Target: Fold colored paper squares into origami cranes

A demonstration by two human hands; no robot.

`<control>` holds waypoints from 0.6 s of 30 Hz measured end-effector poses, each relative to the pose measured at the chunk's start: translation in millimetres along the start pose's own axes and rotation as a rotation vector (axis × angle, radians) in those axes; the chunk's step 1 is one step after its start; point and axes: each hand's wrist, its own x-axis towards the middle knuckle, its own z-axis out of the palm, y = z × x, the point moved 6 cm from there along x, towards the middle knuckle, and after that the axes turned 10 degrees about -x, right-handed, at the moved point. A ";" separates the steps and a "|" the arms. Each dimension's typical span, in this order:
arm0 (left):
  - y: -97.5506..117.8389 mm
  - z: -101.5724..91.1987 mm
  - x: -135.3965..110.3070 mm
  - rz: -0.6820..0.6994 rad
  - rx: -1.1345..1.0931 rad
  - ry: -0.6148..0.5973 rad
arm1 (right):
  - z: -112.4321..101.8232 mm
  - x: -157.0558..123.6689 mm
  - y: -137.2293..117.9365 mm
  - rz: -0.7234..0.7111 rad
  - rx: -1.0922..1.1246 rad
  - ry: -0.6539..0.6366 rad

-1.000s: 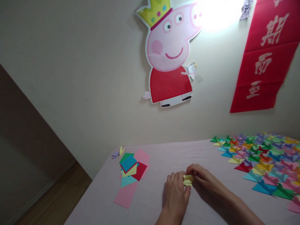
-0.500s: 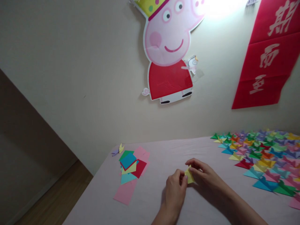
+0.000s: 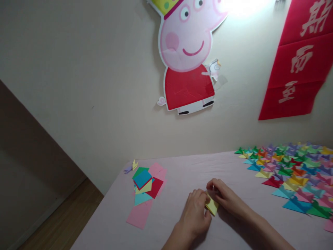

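Head view:
Yellow paper [image 3: 213,207]: 1, folded, on pink sheet [image 3: 104,231], well in from far edge.
Left hand [image 3: 194,212]: gripping paper's left side.
Right hand [image 3: 225,195]: fingers curled at paper's right side; grip, cannot tell.
Small folded pieces [image 3: 134,165]: 2, sheet's far left corner.
Loose papers [image 3: 142,178]: overlapping, full count hidden.
Paper birds [image 3: 296,205]: dozens, right, reaching far edge.

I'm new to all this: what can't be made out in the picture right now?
All in the head view:
1. Yellow paper: partly covered by the left hand; its folds are too small to count.
2. Pig cutout: crown cut off by the top edge.
3. Red banner: cut off at top.
4. Loose sheets: lower ones hidden under upper ones.
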 end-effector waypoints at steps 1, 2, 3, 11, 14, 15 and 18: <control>-1.2 1.5 -0.6 0.004 -0.003 -0.006 | -1.2 -3.0 -0.6 -0.024 0.004 -0.073; -1.6 2.1 -1.3 0.010 -0.003 -0.007 | -3.0 -6.5 -1.7 -0.046 -0.008 -0.135; -1.4 2.1 -2.0 0.016 0.001 -0.008 | -5.5 -9.7 -3.3 -0.064 -0.037 -0.170; 4.5 -4.7 -7.1 0.006 0.041 -0.059 | -4.2 -14.9 -19.4 -0.134 -0.144 -0.248; 4.3 -4.3 -8.9 0.000 0.055 -0.092 | 0.1 -13.8 -18.5 -0.187 -0.126 -0.272; 4.0 -4.0 -9.3 -0.003 0.061 -0.099 | 0.9 -13.8 -17.4 -0.193 -0.130 -0.275; 2.8 -3.8 -9.5 -0.008 0.095 -0.096 | 0.5 -14.3 -15.6 -0.183 -0.142 -0.268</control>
